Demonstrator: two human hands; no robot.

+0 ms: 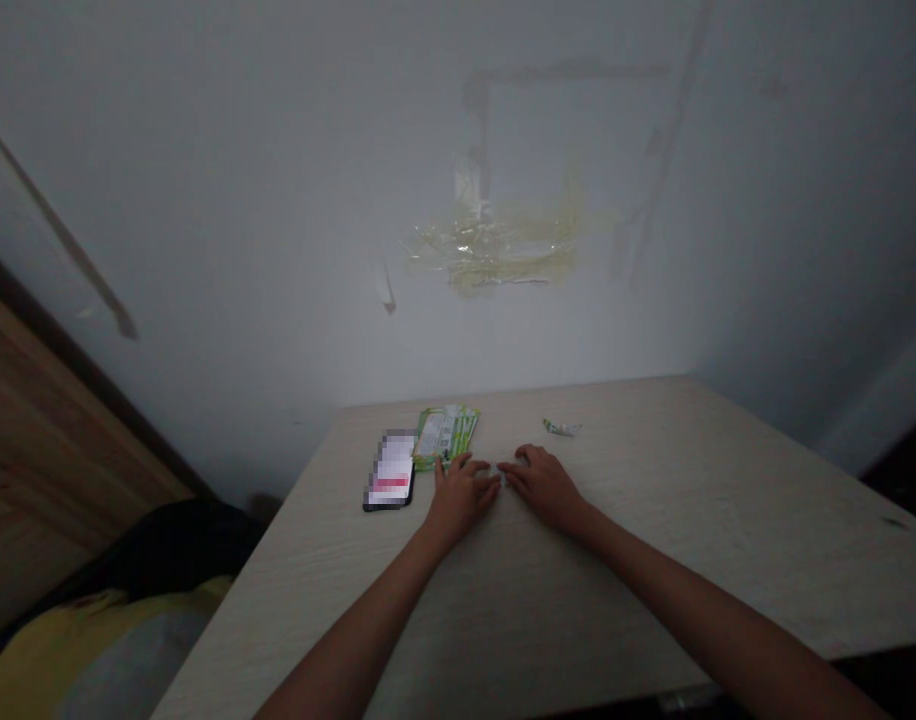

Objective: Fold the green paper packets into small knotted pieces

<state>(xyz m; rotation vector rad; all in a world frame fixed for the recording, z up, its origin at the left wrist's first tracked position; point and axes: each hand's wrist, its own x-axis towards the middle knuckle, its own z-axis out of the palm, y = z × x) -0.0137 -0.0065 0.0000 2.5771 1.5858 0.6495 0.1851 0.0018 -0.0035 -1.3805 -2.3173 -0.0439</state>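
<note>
Over the table my left hand (464, 496) and my right hand (546, 486) face each other, fingertips a short way apart. A small pale, see-through piece (501, 474) shows between them; it is too small and dim to name. Both hands have fingers bent and drawn together at its edges. Just beyond my left hand lies a stack of green and white printed packets (447, 435), its near edge close to the raised fingers. A torn green and white wrapper scrap (561, 428) lies beyond my right hand.
A phone (390, 470) with a lit, blurred screen lies left of the packets. The pale wooden table (653, 560) meets a wall (278, 200) bearing peeling clear tape (495, 250). Yellow and grey cloth (113, 650) sits beside the table at lower left.
</note>
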